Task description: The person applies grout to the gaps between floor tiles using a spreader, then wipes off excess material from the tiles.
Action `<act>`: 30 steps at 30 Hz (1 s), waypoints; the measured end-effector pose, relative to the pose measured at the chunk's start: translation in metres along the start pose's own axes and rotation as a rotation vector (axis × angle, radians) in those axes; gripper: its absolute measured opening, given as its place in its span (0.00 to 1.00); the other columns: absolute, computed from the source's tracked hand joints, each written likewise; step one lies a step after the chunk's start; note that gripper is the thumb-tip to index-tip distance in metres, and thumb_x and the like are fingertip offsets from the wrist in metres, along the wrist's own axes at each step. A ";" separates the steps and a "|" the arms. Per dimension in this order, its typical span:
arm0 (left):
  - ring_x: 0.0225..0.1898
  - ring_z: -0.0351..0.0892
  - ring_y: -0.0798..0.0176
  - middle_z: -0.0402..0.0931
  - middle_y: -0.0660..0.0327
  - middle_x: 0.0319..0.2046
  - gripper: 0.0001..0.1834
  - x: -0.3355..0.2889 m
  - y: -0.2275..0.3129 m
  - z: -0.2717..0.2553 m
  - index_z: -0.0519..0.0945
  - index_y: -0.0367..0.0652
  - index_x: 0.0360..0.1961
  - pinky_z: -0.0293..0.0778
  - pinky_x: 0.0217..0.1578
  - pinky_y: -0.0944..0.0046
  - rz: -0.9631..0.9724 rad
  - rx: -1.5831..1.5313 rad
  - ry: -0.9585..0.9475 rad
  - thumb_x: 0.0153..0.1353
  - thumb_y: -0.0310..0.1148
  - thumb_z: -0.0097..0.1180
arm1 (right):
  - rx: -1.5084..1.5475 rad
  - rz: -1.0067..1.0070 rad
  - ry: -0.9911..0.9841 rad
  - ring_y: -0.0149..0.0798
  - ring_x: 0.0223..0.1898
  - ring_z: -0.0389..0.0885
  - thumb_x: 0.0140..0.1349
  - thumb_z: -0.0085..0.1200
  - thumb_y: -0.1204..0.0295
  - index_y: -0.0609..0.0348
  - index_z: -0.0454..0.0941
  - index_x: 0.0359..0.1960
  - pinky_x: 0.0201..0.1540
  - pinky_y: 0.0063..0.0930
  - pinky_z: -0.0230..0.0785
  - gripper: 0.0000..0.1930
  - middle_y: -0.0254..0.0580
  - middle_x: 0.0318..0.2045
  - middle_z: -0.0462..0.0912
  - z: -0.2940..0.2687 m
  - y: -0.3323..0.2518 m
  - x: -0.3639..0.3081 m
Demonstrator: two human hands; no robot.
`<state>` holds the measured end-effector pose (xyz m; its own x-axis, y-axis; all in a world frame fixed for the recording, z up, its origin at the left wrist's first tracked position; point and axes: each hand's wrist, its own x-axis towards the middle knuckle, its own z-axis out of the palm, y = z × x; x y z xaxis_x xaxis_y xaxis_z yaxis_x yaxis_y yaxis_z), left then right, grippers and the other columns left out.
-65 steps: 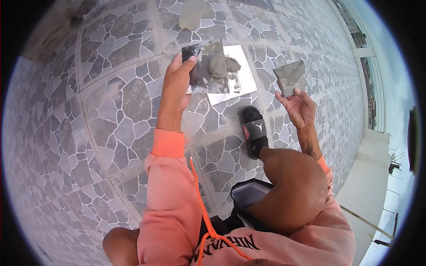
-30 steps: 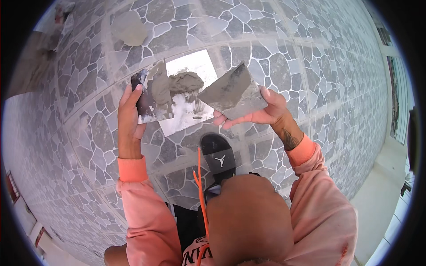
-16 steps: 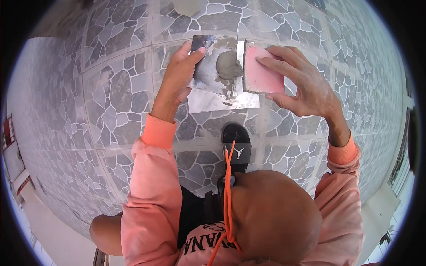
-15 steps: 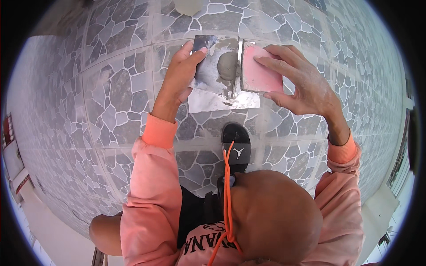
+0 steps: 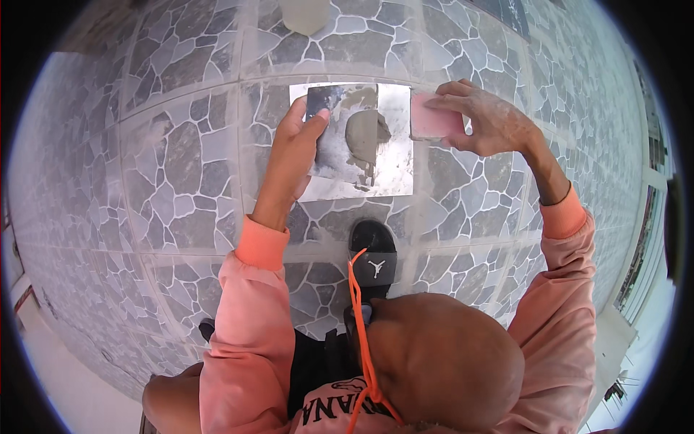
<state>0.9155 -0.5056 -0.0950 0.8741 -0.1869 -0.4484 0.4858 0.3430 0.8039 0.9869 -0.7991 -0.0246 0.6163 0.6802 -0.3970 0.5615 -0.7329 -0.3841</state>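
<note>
Pink float [image 5: 434, 121] being gripped in right hand [image 5: 491, 123], pressing at metal plate's [image 5: 394, 155] three o'clock edge. Grey mortar lump [image 5: 365, 134] sitting mid-plate. Left hand [image 5: 293, 155] clasping plate's nine o'clock side, resting on stone-patterned tiles [image 5: 181, 159].

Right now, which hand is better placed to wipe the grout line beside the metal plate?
The right hand: it already grips the pink sponge against the tile joint at the metal plate's right edge. The left hand is busy holding the plate.
</note>
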 end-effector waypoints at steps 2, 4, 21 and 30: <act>0.48 0.72 0.70 0.73 0.57 0.51 0.25 -0.002 -0.020 0.003 0.62 0.35 0.64 0.68 0.49 0.70 0.037 -0.096 -0.032 0.67 0.29 0.46 | -0.029 0.054 0.050 0.52 0.56 0.69 0.48 0.64 0.66 0.57 0.71 0.56 0.59 0.39 0.65 0.31 0.48 0.56 0.71 -0.004 0.051 0.008; 0.51 0.70 0.68 0.71 0.56 0.53 0.24 -0.009 -0.062 0.013 0.63 0.32 0.62 0.66 0.53 0.69 0.071 -0.079 -0.006 0.67 0.31 0.47 | -0.051 0.107 0.095 0.52 0.58 0.68 0.49 0.64 0.66 0.57 0.71 0.57 0.61 0.38 0.64 0.31 0.47 0.57 0.70 -0.004 0.100 0.026; 0.26 0.62 0.80 0.69 0.71 0.27 0.17 -0.067 -0.189 0.056 0.70 0.34 0.53 0.62 0.25 0.74 -0.041 0.026 0.102 0.64 0.28 0.51 | -0.530 0.005 0.101 0.55 0.57 0.68 0.51 0.62 0.75 0.52 0.72 0.56 0.63 0.39 0.62 0.27 0.48 0.57 0.70 -0.005 0.251 0.153; 0.24 0.60 0.82 0.68 0.73 0.26 0.14 -0.048 -0.144 0.040 0.71 0.38 0.52 0.59 0.24 0.76 -0.020 0.044 0.159 0.65 0.27 0.50 | -0.571 0.079 0.046 0.56 0.58 0.65 0.52 0.59 0.78 0.54 0.72 0.56 0.61 0.40 0.63 0.26 0.51 0.54 0.71 0.009 0.217 0.126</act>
<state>0.8034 -0.5833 -0.1736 0.8541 -0.0438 -0.5183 0.5063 0.2989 0.8089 1.1817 -0.8725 -0.1652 0.6844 0.6315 -0.3645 0.7142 -0.6812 0.1608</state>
